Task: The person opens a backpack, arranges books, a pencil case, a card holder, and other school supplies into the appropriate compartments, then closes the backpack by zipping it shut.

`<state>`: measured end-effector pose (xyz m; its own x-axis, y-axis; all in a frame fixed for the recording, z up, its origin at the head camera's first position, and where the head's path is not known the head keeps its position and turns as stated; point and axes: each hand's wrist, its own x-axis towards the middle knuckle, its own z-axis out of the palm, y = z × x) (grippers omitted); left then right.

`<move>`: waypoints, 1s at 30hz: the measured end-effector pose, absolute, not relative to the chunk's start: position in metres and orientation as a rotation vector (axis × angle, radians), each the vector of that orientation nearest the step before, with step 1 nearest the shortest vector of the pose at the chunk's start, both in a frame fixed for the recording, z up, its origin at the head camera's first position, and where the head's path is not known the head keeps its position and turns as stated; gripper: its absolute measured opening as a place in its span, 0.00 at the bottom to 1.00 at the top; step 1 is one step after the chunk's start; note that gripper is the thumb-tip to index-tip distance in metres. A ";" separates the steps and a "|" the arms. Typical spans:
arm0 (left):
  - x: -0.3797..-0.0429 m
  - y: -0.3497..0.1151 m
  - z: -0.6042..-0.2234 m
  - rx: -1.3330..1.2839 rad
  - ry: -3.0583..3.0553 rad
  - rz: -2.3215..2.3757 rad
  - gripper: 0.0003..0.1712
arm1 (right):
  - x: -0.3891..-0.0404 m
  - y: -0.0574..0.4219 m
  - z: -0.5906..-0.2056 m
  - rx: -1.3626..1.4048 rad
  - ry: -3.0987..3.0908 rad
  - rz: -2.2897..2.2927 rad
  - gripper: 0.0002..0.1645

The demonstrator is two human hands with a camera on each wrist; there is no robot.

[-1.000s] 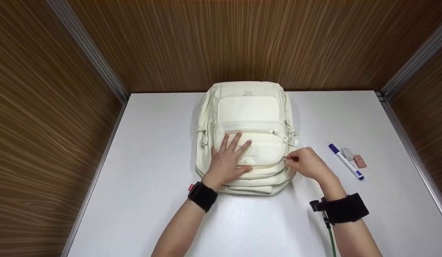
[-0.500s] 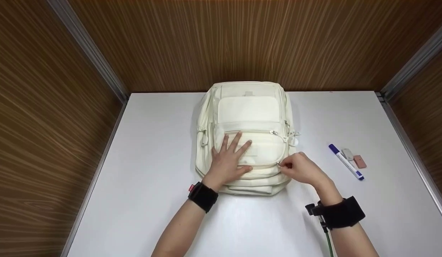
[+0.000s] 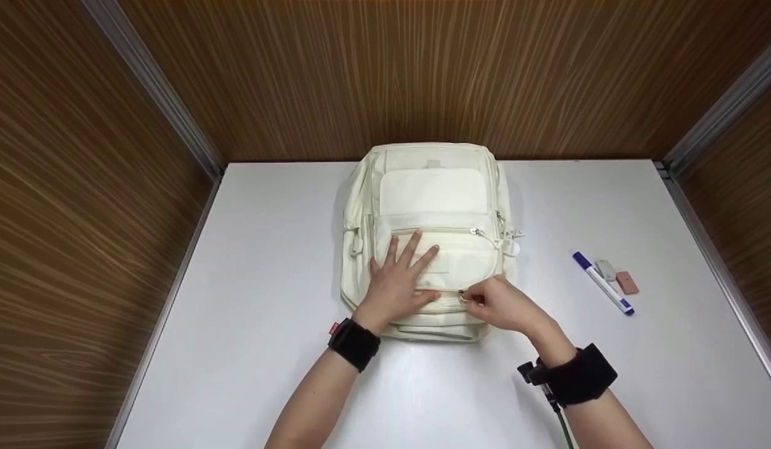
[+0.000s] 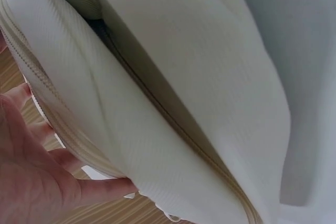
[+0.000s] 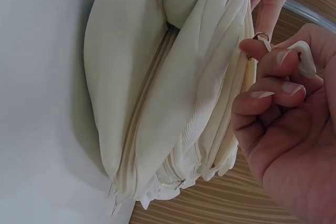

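Observation:
A cream backpack (image 3: 434,190) lies on the white table, its pocketed front facing up. My left hand (image 3: 394,287) rests on the front pocket with fingers spread; in the left wrist view its fingers (image 4: 107,188) touch the fabric beside a zipper. Close to that thumb, my right hand (image 3: 500,302) pinches a zipper pull (image 5: 306,59) on the curved lower zipper of this pocket. The right wrist view shows the pull's pale tab between curled fingers and a metal ring (image 5: 261,36) at the fingertips. Another zipper slider (image 3: 477,231) sits higher up.
Right of the backpack lie a white marker (image 3: 603,284) with a blue cap, a small grey piece (image 3: 606,269) and a small pink block (image 3: 627,282). Wood-grain panels (image 3: 391,75) enclose the table at the back and sides. A pale charm (image 3: 513,248) hangs at the backpack's right edge.
My right hand has moved left and slightly down along the pocket's curved zipper, taking the zipper pull from the right edge toward the left thumb. The left hand has stayed in place.

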<state>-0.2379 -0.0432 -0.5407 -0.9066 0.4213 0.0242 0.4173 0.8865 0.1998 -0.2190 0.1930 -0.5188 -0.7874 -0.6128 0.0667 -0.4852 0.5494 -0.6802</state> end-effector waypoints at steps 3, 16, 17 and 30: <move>-0.238 -0.043 -0.540 0.678 3.029 0.312 0.53 | -0.217 0.183 -0.520 -0.940 2.610 -1.032 0.11; -0.237 -0.045 -0.544 0.716 3.080 0.309 0.57 | -0.211 0.149 -0.523 -0.962 2.655 -0.981 0.09; -0.237 -0.045 -0.545 0.727 3.099 0.297 0.57 | -0.211 0.149 -0.522 -0.953 2.666 -0.982 0.09; -0.217 -0.042 -0.543 1.350 3.364 0.294 0.21 | -0.205 0.148 -0.513 -0.958 2.634 -1.108 0.05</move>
<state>-0.2167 -0.0419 -0.5426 -0.6209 0.6073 0.4957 0.6840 0.7286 -0.0360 -0.2052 0.1482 -0.5128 -0.7904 -0.6005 0.1211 -0.5065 0.5295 -0.6806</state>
